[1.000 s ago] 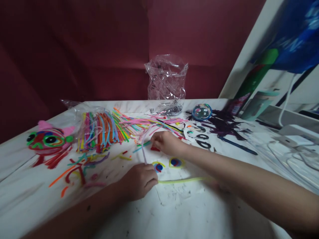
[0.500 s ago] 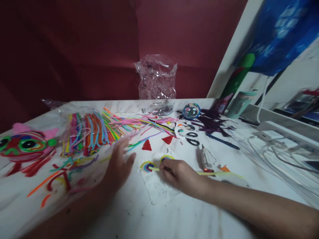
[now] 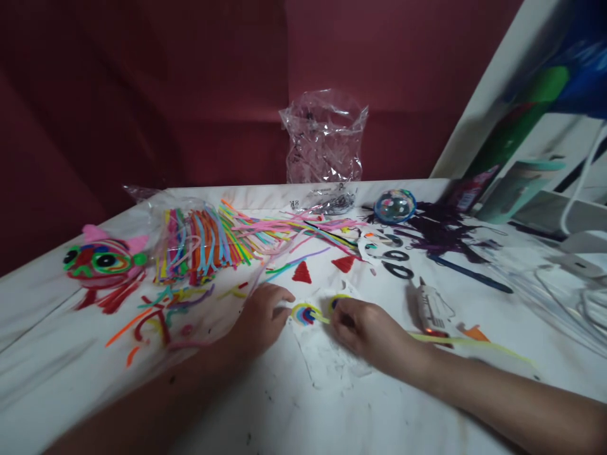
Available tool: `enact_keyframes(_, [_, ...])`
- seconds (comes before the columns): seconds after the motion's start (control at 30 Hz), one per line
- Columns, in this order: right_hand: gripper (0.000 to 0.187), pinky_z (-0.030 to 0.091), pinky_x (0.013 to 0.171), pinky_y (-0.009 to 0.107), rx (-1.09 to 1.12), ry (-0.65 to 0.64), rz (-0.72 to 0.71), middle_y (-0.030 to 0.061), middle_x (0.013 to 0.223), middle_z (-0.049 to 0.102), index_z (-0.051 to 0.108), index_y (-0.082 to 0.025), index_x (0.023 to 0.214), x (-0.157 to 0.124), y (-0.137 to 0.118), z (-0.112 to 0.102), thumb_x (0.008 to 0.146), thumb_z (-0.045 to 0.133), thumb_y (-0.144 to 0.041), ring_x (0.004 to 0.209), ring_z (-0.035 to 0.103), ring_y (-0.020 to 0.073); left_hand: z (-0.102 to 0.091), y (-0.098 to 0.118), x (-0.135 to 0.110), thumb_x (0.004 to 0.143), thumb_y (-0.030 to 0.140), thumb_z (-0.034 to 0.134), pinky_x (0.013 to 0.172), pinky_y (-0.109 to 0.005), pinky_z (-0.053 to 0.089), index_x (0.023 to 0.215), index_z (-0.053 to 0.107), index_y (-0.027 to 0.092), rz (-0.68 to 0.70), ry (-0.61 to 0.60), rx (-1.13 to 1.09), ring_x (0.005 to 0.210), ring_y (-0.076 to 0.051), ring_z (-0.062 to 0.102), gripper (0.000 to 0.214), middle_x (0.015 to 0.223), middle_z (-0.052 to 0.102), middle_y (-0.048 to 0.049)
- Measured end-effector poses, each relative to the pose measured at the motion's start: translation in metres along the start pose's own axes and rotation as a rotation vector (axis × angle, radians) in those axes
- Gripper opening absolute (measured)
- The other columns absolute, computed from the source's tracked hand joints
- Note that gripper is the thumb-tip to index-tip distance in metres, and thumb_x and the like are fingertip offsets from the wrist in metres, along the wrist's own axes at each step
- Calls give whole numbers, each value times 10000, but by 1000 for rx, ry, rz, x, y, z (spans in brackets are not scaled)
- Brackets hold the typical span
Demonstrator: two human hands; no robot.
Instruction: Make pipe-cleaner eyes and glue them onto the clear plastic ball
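In the head view my right hand [image 3: 370,332] is closed in a pinch on a pale yellow pipe cleaner [image 3: 478,344]. One end of it reaches to a coloured arch of bent pipe cleaners [image 3: 302,314]; the long tail runs out to the right behind my wrist. A second coloured arch [image 3: 339,298] is partly hidden behind my right fingers. Both arches lie on a crumpled white sheet [image 3: 327,366]. My left hand [image 3: 265,316] is open, thumb and fingers apart, with its tips right beside the first arch. It holds nothing.
Two red triangles [image 3: 301,272] lie beyond the sheet. A glue gun [image 3: 432,309] stands to the right, near a dark blue stick [image 3: 472,273]. Bundled pipe cleaners [image 3: 199,243], loose scraps [image 3: 159,319] and a colourful animal face [image 3: 105,260] are at left. White cables [image 3: 559,303] lie far right.
My left hand has come closer to the first arch. My right hand keeps its pinch on the pipe cleaner. The whole view has shifted, so the table things appear further right.
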State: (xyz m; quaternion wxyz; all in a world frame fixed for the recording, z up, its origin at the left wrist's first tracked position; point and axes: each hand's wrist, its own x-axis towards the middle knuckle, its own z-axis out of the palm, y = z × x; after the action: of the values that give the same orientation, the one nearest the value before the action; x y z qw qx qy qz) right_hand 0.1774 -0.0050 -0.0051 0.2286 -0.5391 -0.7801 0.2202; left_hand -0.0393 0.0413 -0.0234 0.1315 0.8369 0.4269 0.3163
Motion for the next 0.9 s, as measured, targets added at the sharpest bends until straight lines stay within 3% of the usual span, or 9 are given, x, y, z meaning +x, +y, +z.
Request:
enact_keyframes(0.13, [95, 334, 497, 213, -70, -17, -71, 1, 619, 561, 529, -182, 700, 4, -12, 9, 778, 486, -147, 506, 473, 111, 3, -5, -1, 648, 25, 484, 814, -368, 480, 833, 617, 179, 0, -93, -11, 871, -206, 598, 275, 866, 675, -50])
enact_keyframes(0.43, [144, 298, 508, 239, -267, 24, -147, 30, 609, 600, 545, -165, 677, 9, -20, 32, 795, 462, -162, 549, 536, 139, 1, -11, -2, 570, -22, 409, 838, -353, 478, 810, 605, 175, 76, -102, -130, 907, -191, 590, 367, 889, 674, -50])
enact_keyframes(0.63, [162, 280, 493, 246, -309, 46, -122, 27, 578, 606, 549, -171, 639, 12, -21, 34, 781, 470, -176, 520, 540, 136, 4, -11, -1, 675, 17, 490, 813, -342, 460, 778, 611, 166, 68, -106, -149, 883, -196, 584, 218, 862, 675, -55])
enact_keyframes(0.9, [142, 321, 512, 239, -274, 17, -166, 25, 616, 607, 566, -168, 678, 10, -20, 32, 782, 475, -134, 545, 551, 137, 4, -2, 4, 733, 99, 591, 766, -326, 409, 737, 606, 179, 5, -174, 22, 847, -196, 538, 82, 813, 630, -21])
